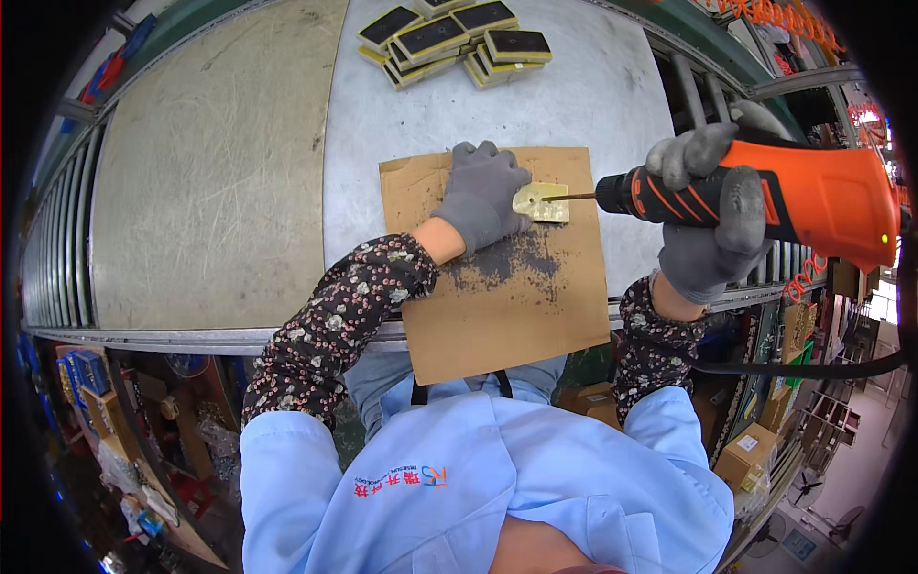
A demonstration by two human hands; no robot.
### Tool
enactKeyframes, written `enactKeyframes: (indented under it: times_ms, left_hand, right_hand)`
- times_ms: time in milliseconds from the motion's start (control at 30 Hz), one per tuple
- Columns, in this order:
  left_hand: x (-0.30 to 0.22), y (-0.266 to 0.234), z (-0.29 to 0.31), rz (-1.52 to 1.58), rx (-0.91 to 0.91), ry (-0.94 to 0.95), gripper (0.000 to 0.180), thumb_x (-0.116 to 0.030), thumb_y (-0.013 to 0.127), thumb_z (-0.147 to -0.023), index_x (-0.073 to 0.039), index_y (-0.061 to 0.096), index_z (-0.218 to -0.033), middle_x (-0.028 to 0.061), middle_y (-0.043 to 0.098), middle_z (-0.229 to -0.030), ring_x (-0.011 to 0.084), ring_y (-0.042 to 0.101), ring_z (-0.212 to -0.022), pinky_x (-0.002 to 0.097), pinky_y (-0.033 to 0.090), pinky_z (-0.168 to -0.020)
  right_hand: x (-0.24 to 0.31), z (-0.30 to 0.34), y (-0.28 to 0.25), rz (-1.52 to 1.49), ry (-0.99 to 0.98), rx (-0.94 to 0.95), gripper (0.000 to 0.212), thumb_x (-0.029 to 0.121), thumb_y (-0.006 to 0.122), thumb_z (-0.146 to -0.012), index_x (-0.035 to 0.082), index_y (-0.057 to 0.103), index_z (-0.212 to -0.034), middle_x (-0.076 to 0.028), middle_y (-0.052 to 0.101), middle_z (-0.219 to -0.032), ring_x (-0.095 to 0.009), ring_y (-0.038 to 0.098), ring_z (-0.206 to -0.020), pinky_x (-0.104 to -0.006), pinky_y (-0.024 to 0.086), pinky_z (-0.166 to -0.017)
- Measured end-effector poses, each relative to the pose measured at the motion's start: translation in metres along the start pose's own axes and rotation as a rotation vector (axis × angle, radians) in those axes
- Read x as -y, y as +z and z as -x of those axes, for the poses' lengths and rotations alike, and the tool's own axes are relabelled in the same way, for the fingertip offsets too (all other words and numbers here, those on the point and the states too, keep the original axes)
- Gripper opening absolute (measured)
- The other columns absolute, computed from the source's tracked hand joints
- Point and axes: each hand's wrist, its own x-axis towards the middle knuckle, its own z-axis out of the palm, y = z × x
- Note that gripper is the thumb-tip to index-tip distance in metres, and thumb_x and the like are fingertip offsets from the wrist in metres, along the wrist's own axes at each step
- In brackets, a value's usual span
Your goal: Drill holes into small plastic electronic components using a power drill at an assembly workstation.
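My right hand [712, 196], in a grey glove, grips an orange and black power drill [813, 196] held sideways. Its long thin bit [572, 197] points left and reaches over a small pale yellow-green block [555, 209]. My left hand [483, 187], gloved in grey too, presses on the block's left side with its fingers bent. Beneath them lies a brown cardboard sheet [507, 335] smeared with dark powder [521, 263]. Whether the bit's tip is inside the small hole in the block, I cannot tell.
Several black-topped, yellow-edged blocks [430, 38] are piled at the far side of the metal table [368, 124]. Roller bars [62, 220] flank the table on the left. A dark cable [813, 369] runs at the right, above cardboard boxes [746, 454].
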Motion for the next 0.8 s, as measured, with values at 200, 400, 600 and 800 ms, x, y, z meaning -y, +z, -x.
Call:
enactKeyframes:
  times_ms: [200, 400, 600, 800]
  left_hand:
    - [0.003, 0.004, 0.001, 0.005, -0.012, 0.005, 0.044, -0.036, 0.075, -0.055, -0.017, 0.064, -0.094, 0.0014, 0.057, -0.091, 0.0205, 0.049, -0.095, 0.0403, 0.030, -0.090]
    - [0.006, 0.009, 0.000, 0.063, -0.067, 0.031, 0.041, -0.034, 0.075, -0.055, -0.015, 0.064, -0.090, 0.0021, 0.056, -0.088, 0.0207, 0.049, -0.094, 0.0399, 0.030, -0.088]
    - [0.006, 0.008, 0.001, 0.077, -0.074, 0.025, 0.040, -0.033, 0.075, -0.056, -0.015, 0.063, -0.089, 0.0016, 0.056, -0.087, 0.0205, 0.049, -0.093, 0.0394, 0.031, -0.087]
    - [0.005, 0.008, 0.000, 0.057, -0.045, 0.008, 0.043, -0.033, 0.075, -0.055, -0.016, 0.062, -0.092, 0.0003, 0.055, -0.087, 0.0202, 0.049, -0.093, 0.0393, 0.030, -0.087]
  right_hand:
    - [-0.009, 0.004, 0.008, 0.031, 0.005, -0.062, 0.044, 0.020, 0.052, -0.076, -0.001, 0.042, -0.114, -0.007, 0.050, -0.074, -0.015, 0.050, -0.059, -0.0347, 0.043, -0.056]
    - [-0.018, 0.003, 0.014, 0.041, 0.049, -0.047, 0.043, 0.017, 0.053, -0.075, -0.001, 0.042, -0.113, -0.007, 0.049, -0.073, -0.016, 0.050, -0.058, -0.0342, 0.044, -0.055]
    - [-0.026, 0.004, 0.021, -0.073, 0.133, -0.071, 0.041, 0.015, 0.054, -0.077, 0.001, 0.041, -0.112, -0.007, 0.050, -0.074, -0.016, 0.050, -0.058, -0.0339, 0.044, -0.054]
    - [-0.030, 0.005, 0.019, 0.044, 0.109, -0.047, 0.040, 0.014, 0.055, -0.077, 0.002, 0.041, -0.112, -0.007, 0.050, -0.075, -0.016, 0.050, -0.059, -0.0329, 0.044, -0.054]
